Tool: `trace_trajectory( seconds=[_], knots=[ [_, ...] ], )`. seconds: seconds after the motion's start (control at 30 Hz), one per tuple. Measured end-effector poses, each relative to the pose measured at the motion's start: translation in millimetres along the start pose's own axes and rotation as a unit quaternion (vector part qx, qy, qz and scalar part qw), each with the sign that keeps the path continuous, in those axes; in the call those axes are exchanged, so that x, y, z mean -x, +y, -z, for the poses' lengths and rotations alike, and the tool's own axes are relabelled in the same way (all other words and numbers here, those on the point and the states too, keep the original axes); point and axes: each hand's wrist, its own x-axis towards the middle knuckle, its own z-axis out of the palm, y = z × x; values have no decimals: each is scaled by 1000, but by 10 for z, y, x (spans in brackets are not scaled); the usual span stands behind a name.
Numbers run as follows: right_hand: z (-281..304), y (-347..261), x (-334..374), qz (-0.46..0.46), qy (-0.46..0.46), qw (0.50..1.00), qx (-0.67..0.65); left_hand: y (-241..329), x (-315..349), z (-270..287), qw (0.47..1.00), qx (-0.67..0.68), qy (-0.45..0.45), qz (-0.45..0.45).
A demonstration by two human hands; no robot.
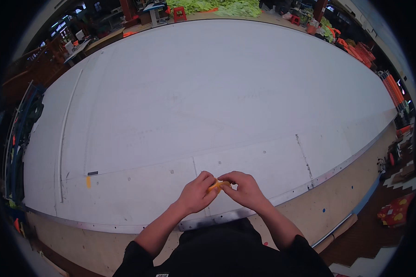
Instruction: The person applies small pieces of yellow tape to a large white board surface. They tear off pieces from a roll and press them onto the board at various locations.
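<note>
Close to the near edge of a large white table point(194, 92), my two hands meet in front of my body. Between them is a small orange-yellow roll of tape point(224, 184), mostly covered by fingers. My left hand point(197, 193) grips its left side with curled fingers. From the right, my right hand point(245, 189) pinches it between thumb and fingers. Off to the left, a short yellow tape strip point(88, 183) is stuck to the tabletop, just below a small dark rectangular piece point(93, 173).
A long thin white strip point(64, 134) runs along the table's left side. Bright yellow-green fabric point(217, 7) is heaped beyond the far edge, near a red stool point(179, 14). Orange bundles point(360, 53) lie at the far right. A red patterned bag point(395, 210) sits at the right.
</note>
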Motion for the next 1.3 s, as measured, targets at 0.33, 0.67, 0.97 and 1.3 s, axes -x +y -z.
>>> trace_trajectory(
  seconds=[0.33, 0.67, 0.97, 1.3],
  knots=[
    [-426, -17, -408, -23, 57, 998, 6, -95, -33, 113, 964, -166, 206, -28],
    [-715, 352, -248, -98, 84, 992, 1, -305, 15, -416, 961, -136, 234, 61],
    [-518, 521, -243, 175, 63, 975, 123, -285, 56, -446, 961, -156, 221, 57],
    [-432, 358, -167, 9, -34, 985, 171, -352, 60, -436, 963, -205, 173, -3]
  ],
)
